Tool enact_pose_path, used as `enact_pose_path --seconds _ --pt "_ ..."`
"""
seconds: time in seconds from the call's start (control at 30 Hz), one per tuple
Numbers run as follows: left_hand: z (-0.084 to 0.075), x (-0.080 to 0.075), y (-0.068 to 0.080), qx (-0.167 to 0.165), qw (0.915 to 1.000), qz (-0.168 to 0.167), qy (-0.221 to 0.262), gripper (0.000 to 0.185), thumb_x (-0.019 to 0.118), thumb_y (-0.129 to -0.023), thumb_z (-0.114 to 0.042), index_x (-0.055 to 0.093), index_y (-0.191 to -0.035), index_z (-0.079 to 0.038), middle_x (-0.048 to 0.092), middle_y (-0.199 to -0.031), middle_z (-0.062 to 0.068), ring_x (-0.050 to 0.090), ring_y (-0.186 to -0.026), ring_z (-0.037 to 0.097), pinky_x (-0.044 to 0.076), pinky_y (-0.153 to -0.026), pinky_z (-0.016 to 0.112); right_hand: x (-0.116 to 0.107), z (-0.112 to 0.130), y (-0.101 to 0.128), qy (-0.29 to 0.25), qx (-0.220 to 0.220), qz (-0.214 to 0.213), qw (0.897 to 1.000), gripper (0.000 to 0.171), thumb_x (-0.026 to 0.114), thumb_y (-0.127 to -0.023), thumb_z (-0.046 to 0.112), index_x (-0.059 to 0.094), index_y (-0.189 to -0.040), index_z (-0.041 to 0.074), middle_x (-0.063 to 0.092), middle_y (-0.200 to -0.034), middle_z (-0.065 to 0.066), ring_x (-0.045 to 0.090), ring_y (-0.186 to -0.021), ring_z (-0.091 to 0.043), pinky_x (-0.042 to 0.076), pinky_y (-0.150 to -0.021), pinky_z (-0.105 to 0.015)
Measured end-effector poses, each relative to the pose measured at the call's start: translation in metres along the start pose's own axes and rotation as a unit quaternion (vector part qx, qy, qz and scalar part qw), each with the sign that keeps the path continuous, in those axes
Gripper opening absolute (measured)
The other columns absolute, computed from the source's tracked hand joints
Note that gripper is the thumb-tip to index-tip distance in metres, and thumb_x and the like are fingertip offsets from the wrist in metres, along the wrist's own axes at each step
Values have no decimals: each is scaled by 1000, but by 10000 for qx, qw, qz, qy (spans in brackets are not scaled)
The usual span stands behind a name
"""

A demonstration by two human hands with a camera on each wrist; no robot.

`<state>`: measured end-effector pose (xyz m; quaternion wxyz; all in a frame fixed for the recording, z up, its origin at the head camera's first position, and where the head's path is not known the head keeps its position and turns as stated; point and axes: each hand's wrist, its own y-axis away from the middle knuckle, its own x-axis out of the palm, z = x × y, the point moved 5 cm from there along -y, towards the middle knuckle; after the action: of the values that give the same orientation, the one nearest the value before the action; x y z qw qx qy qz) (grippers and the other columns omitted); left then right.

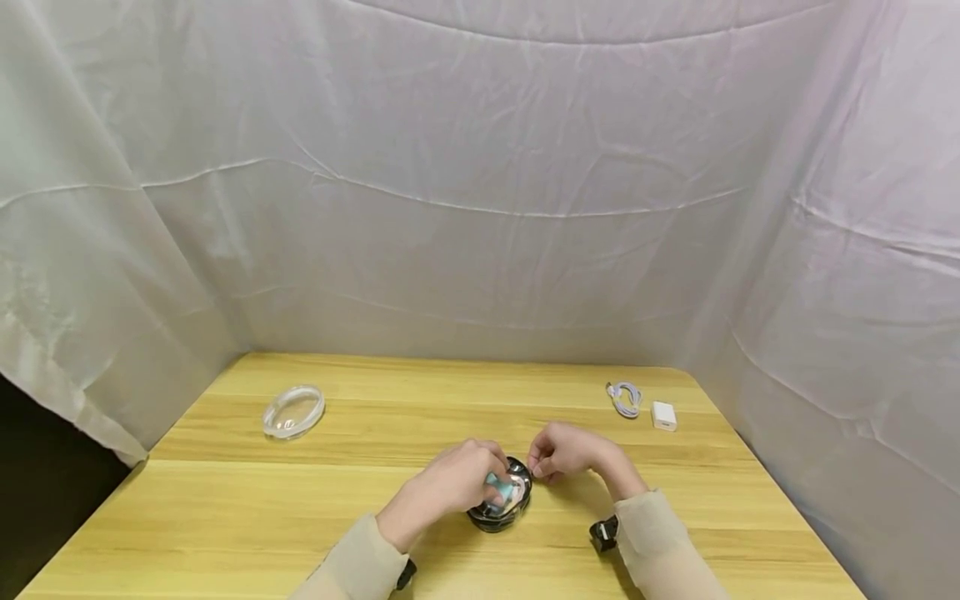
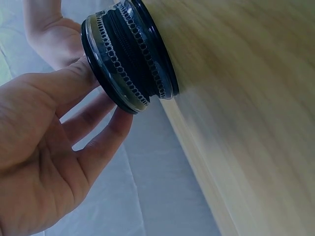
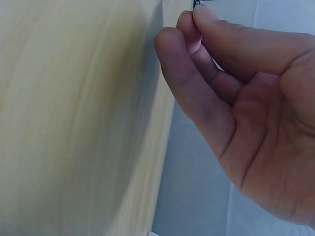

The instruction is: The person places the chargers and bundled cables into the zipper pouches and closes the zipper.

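A small round zippered case [image 1: 493, 523] with black rims and a clear top stands on the table between both hands. Something pale blue and white shows through its top. My left hand [image 1: 459, 477] grips the case from above; in the left wrist view its thumb and fingers hold the upper black rim of the case [image 2: 133, 54]. At the case's right edge, my right hand [image 1: 567, 454] pinches a tiny dark piece, likely the zipper pull [image 3: 197, 3], between thumb and index finger. Most of that piece is hidden by the fingertips.
A clear round case [image 1: 313, 415] with a whitish rim lies at the back left of the wooden table [image 1: 225, 500]. Toward the back right are a coiled lavender cable [image 1: 633, 410] and a white charger block [image 1: 663, 415]. Pale curtains [image 1: 480, 267] enclose the table's back and sides.
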<state>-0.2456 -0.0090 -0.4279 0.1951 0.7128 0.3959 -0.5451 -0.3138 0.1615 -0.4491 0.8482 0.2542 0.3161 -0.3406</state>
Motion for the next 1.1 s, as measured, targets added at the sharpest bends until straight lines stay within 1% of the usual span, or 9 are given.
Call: enact_pose_path --seconds 0.23,0.47,0.57,0.67,0.83,1.0,1.1 --pt "3 2 -1 -50 9998 86 144 22 90 -81 -26 83 -100 -19 70 -116 -9 67 -103 10 56 -85 22 1 -3 0 -1 76 -65 10000 15 71 -91 -7 70 -84 6 66 -77 -2 65 -70 -18 60 -66 -33" --pt "6 3 -1 -70 9996 107 250 21 89 -83 -29 82 -101 -21 69 -117 -9 66 -104 10 56 -86 24 3 -2 -5 28 55 -269 9996 13 69 -94 -5 70 -88 6 67 -79 -3 65 -71 -20 60 -66 -35" --pt "6 3 -2 -4 9994 172 301 24 89 -83 -30 82 -104 -19 69 -116 -8 65 -105 9 56 -88 24 3 0 -7 95 27 -348 9993 14 68 -94 -6 70 -87 7 67 -79 -3 65 -71 -19 59 -66 -35" --pt "3 2 -2 129 9989 302 348 26 88 -84 -29 82 -106 -17 69 -115 -8 65 -104 8 55 -90 23 3 1 -8 201 -3 -424 9989 15 68 -93 -7 70 -87 7 67 -79 -2 65 -71 -18 60 -66 -34" --pt "-1 1 -1 336 9981 410 299 28 89 -82 -26 81 -108 -17 69 -113 -9 63 -107 7 54 -96 23 4 2 -9 267 -59 -473 9985 15 68 -93 -8 70 -87 6 66 -79 -1 64 -70 -17 60 -65 -34" --pt "-2 3 -2 301 9985 401 232 31 90 -81 -24 81 -110 -19 69 -115 -11 61 -115 11 53 -100 27 4 2 -9 254 -139 -435 9986 14 68 -93 -8 69 -86 5 66 -79 -1 64 -71 -17 60 -65 -35" --pt "-2 4 -1 228 9988 370 207 32 89 -80 -26 82 -110 -19 68 -112 -12 61 -114 11 53 -99 26 3 0 -8 189 -167 -374 9990 13 69 -93 -7 70 -87 5 67 -80 -1 65 -71 -18 60 -66 -34"
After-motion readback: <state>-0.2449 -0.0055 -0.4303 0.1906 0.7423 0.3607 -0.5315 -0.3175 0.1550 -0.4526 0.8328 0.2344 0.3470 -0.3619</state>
